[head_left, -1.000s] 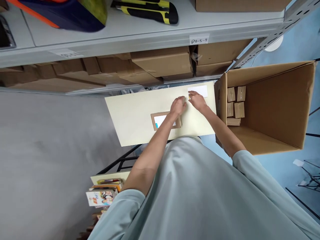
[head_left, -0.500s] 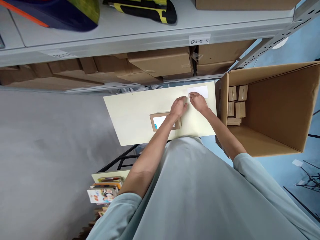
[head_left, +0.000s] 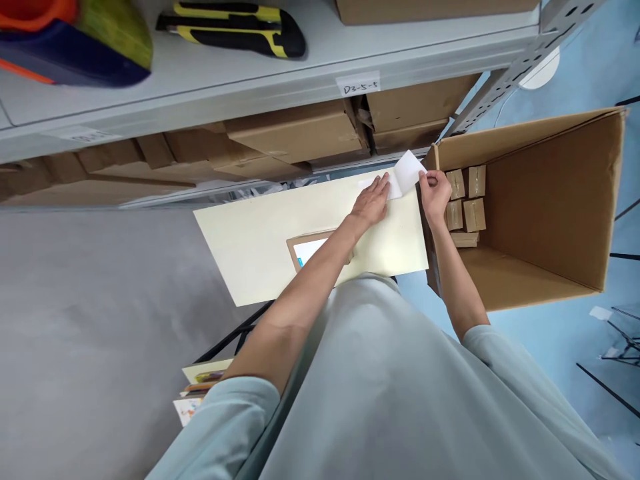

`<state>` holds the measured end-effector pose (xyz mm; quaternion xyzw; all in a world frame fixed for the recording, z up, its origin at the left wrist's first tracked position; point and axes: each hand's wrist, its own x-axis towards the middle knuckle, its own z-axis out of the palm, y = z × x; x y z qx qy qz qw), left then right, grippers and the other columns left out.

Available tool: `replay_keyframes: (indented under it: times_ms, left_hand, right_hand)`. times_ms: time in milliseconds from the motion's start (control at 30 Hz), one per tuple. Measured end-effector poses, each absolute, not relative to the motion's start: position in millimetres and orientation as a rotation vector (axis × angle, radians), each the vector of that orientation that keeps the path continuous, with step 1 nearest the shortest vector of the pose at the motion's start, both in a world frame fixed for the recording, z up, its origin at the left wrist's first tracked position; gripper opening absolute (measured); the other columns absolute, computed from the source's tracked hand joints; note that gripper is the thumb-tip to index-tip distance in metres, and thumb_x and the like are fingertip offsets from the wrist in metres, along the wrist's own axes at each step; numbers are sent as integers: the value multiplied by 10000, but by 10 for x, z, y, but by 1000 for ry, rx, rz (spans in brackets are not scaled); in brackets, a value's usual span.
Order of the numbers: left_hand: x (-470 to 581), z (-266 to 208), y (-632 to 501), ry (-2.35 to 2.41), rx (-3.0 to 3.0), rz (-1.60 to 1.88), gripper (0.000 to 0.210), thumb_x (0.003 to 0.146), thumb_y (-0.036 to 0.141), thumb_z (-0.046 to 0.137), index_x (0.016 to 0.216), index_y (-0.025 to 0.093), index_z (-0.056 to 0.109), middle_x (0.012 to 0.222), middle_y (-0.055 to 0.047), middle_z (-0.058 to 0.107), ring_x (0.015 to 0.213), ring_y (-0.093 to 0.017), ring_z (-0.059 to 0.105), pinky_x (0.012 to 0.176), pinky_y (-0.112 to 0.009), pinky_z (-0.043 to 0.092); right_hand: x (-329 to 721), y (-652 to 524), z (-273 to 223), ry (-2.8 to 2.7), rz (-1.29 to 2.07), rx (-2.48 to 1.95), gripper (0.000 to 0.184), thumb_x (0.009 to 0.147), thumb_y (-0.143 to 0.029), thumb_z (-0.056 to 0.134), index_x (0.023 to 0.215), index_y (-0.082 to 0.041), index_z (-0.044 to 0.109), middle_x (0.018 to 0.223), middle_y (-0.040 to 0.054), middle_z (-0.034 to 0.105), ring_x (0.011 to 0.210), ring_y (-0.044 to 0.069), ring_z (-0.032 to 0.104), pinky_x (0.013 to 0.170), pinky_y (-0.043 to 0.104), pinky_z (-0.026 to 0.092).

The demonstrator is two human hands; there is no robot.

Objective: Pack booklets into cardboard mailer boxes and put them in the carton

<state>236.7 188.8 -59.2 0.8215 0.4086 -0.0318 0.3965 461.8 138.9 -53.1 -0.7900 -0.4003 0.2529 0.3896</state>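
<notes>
A white sheet of paper lies at the far right part of the pale board, its right end lifted and bent upward. My right hand pinches that raised corner, close to the board's right edge. Flat on the paper's left part rests my left hand, fingers stretched out. Nearer to me, a small cardboard box with a white label sits on the board, partly hidden by my left forearm.
A large open carton stands right of the board, with several small boxes inside. Beyond is a metal shelf holding cardboard boxes and a yellow-black utility knife. Magazines stand at lower left.
My right hand has moved right, lifting the paper's right end off the board. My left hand has flattened onto the paper's left part. The whole view has shifted slightly.
</notes>
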Motion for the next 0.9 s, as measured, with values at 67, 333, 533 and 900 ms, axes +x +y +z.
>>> replay_keyframes:
  times_ms: [67, 333, 533, 900]
  left_hand:
    - [2493, -619, 1928, 965, 2137, -160, 813, 983, 217, 631, 1751, 119, 382, 1890, -159, 204, 1761, -365, 173, 1415, -528, 250]
    - [2719, -740, 2050, 924, 2190, -407, 948, 886, 216, 759, 1735, 43, 375, 1886, -227, 157, 1730, -441, 226, 1381, -560, 332]
    - [2818, -432, 2100, 963, 2197, -644, 1040, 849, 212, 831, 1770, 126, 354, 1905, -159, 130, 1737, -401, 222, 1363, -472, 382]
    - [2882, -268, 2143, 978, 2121, -725, 1115, 861, 238, 838, 1811, 165, 258, 1916, -117, 61, 1766, -345, 150, 1387, -424, 333]
  right_hand:
    - [4696, 1289, -548, -974, 655, -2044, 503, 1071, -681, 576, 1041, -199, 720, 945, 86, 782, 910, 261, 784, 922, 434, 659]
    - [4701, 920, -666, -882, 725, -2166, 535, 1089, -686, 513, 1030, -203, 737, 902, 110, 805, 886, 300, 811, 877, 421, 656]
    - [4613, 807, -623, -656, 891, -2192, 517, 1057, -690, 584, 950, -200, 711, 852, 79, 802, 625, 225, 748, 683, 351, 616]
    - [4556, 385, -289, -375, 743, -2092, 435, 1022, -626, 675, 861, -228, 606, 672, -31, 664, 525, 134, 622, 545, 246, 495]
